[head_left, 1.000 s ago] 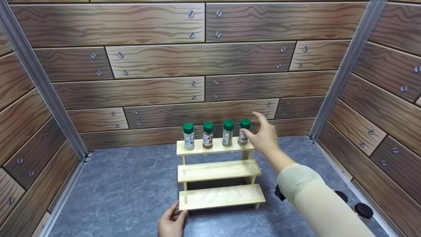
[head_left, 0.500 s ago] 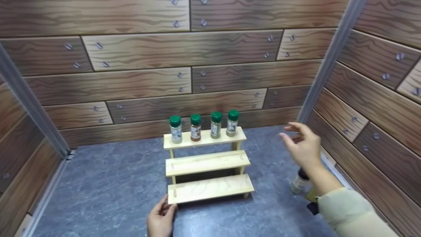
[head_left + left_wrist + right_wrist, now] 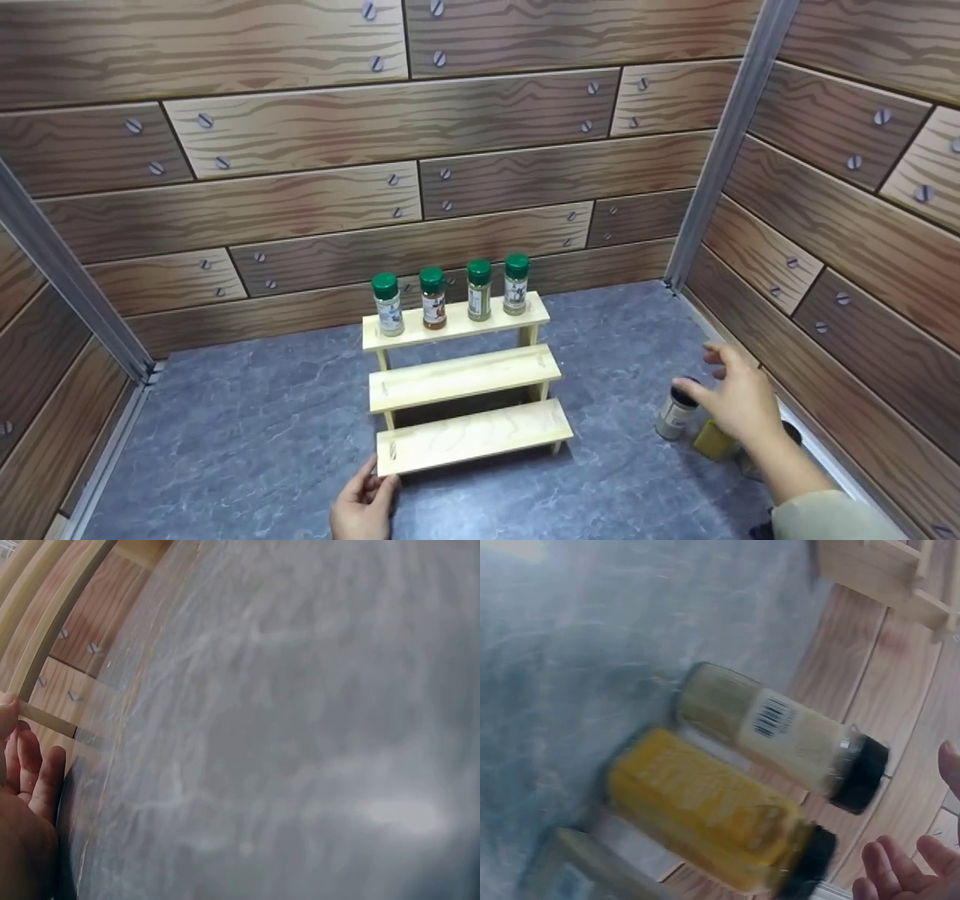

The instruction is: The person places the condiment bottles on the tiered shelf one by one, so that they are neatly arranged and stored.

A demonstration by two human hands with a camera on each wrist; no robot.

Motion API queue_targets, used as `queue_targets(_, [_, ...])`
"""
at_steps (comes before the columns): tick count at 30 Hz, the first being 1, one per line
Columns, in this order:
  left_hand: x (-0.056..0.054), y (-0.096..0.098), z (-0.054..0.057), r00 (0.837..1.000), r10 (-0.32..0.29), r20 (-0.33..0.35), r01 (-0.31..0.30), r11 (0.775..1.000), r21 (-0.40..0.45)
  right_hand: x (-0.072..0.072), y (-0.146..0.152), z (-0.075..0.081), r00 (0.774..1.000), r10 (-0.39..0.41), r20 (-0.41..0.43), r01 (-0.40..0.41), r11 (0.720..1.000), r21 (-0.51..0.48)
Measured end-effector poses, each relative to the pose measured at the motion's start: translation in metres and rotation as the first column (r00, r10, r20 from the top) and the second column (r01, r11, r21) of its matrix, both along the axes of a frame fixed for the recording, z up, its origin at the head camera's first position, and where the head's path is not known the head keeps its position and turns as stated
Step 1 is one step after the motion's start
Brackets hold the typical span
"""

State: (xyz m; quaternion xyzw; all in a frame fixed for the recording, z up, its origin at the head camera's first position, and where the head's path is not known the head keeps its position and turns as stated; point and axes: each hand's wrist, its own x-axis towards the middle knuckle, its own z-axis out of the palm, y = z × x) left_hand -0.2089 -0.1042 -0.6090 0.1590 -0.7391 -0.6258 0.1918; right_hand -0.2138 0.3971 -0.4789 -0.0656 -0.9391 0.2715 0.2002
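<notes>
A three-tier wooden display shelf [image 3: 465, 379] stands on the grey marbled table. My left hand [image 3: 362, 501] grips the front left corner of its lowest step, fingers around the leg side in the left wrist view. Four is not counted here: several green-capped spice jars [image 3: 433, 300] line the top step. My right hand [image 3: 742, 394] hovers at the right with fingers loosely bent and nothing held. Its thumb overlaps the black cap of a pale spice jar [image 3: 673, 416] in the head view. Beside that jar stands a yellow spice jar [image 3: 705, 799] with a black cap.
Another black-capped jar [image 3: 577, 870] stands beyond the yellow one, partly hidden by my right wrist in the head view. Wood-patterned walls [image 3: 315, 142] enclose the table at the back and sides, with metal corner posts [image 3: 720, 142].
My right hand has left the rightmost green-capped jar and moved right and down to the black-capped jars. The left hand keeps its grip on the shelf. The head view has shifted right.
</notes>
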Motion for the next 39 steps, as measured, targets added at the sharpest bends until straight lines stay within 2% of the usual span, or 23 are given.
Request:
queue_targets(4, [-0.001,0.001,-0.002,1.0,0.023,0.019,-0.023,1.0,-0.013,0.002,0.004,-0.01,0.997,0.027,0.068,-0.031,0.998,0.057])
queue_targets(10, [-0.002,0.002,-0.001,0.999,0.031,0.011,-0.031,0.999,-0.012,0.003,0.007,-0.019,0.993,0.067,0.098,-0.074,0.995,0.06])
queue_targets(20, [-0.002,0.002,0.0,1.0,0.024,0.006,-0.023,0.998,-0.057,0.002,0.011,-0.035,0.995,0.081,0.065,-0.087,0.991,0.106])
queue_targets(26, [-0.001,0.001,0.0,1.0,0.03,-0.008,-0.03,0.999,-0.041,0.001,0.007,-0.043,0.996,0.091,-0.012,-0.09,0.993,0.07])
queue_targets(30, [-0.001,0.0,-0.002,1.0,0.022,-0.016,-0.023,0.999,-0.031,0.001,-0.004,-0.043,0.99,0.107,-0.087,-0.101,0.993,0.067])
queue_targets(33, [-0.001,-0.001,-0.001,1.0,0.017,-0.019,-0.018,0.999,-0.034,-0.003,-0.02,-0.037,0.971,0.148,-0.188,-0.135,0.988,0.081])
queue_targets(35, [-0.002,-0.001,-0.001,1.0,0.015,-0.017,-0.015,0.999,-0.041,-0.006,-0.033,-0.032,0.95,0.181,-0.256,-0.162,0.982,0.094])
queue_targets(37, [-0.002,0.001,0.0,1.0,0.018,-0.017,-0.019,0.999,-0.037,-0.008,-0.046,-0.028,0.932,0.211,-0.293,-0.194,0.977,0.086])
queue_targets(39, [-0.001,0.002,0.001,1.0,0.019,-0.02,-0.019,1.0,-0.021,-0.007,-0.059,-0.024,0.929,0.23,-0.291,-0.228,0.973,0.041])
